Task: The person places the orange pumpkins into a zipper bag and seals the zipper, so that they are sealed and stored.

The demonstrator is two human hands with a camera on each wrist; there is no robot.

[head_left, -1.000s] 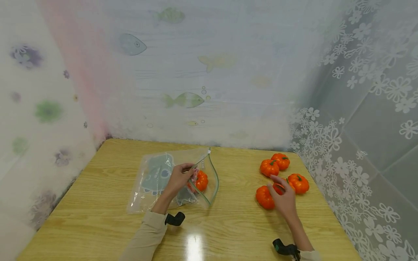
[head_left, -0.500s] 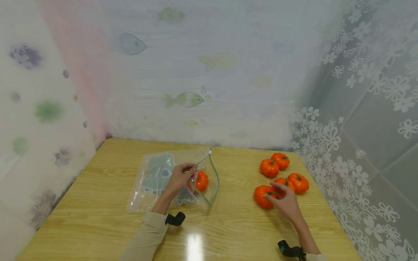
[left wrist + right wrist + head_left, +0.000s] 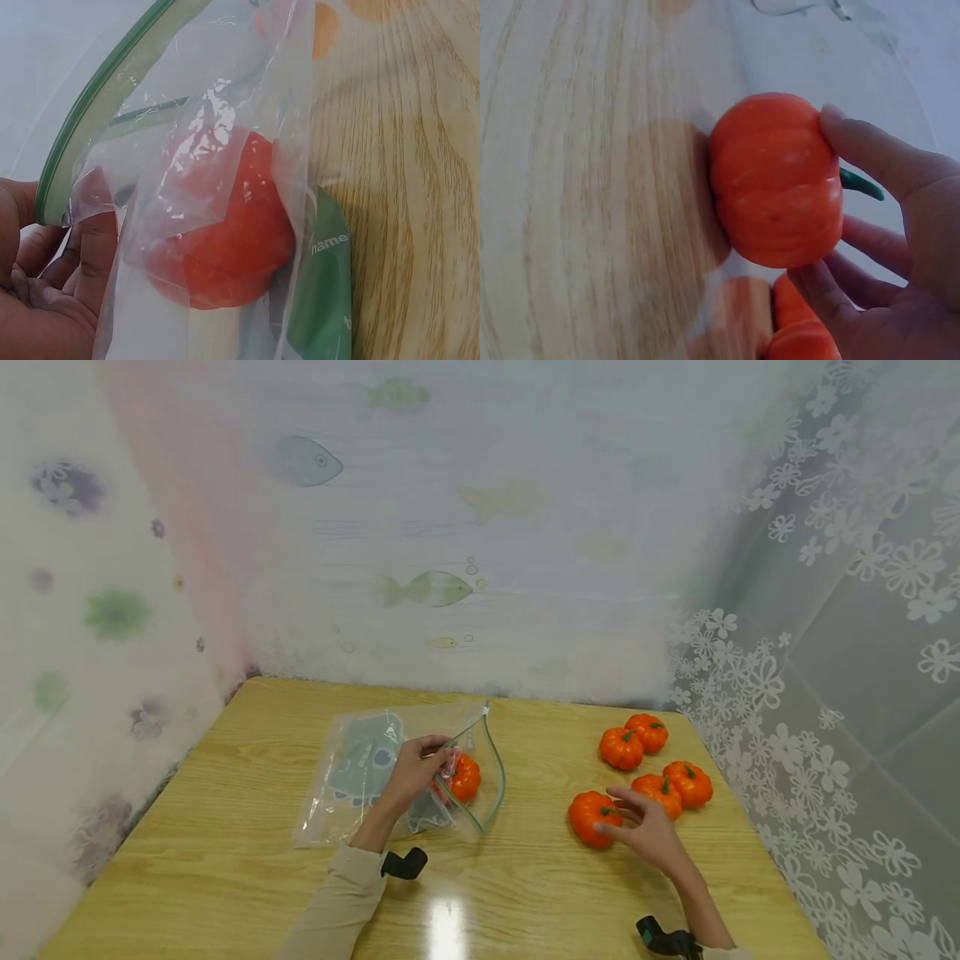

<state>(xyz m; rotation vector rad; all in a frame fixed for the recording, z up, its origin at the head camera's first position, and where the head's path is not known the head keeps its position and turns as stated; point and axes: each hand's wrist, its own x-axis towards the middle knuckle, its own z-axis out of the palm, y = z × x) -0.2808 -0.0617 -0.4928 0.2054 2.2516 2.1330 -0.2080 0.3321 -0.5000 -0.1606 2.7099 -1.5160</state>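
Note:
My left hand (image 3: 408, 772) grips the near edge of a clear zip bag (image 3: 318, 818) by its green-rimmed mouth, which gapes toward the right. An orange toy pumpkin (image 3: 467, 779) lies inside the bag, close to that mouth; the left wrist view shows it as a red-orange shape (image 3: 225, 232) behind the plastic. Over on the right, my right hand (image 3: 654, 839) holds another orange pumpkin (image 3: 587, 818) between thumb and fingers. In the right wrist view this ribbed pumpkin (image 3: 772, 180) is close over the table, its green stem (image 3: 861, 184) pointing toward the palm.
Several more orange pumpkins stand on the right of the wooden table (image 3: 525, 893): a front pair, with one pumpkin (image 3: 688, 783) at its right, and a back pair with one pumpkin (image 3: 621, 748) at its left. Patterned curtains (image 3: 570, 635) rise behind and beside the table.
My right hand has come down onto the nearest pumpkin, taken hold of it and shifted it a little left, away from its neighbours. The left hand and bag stay put.

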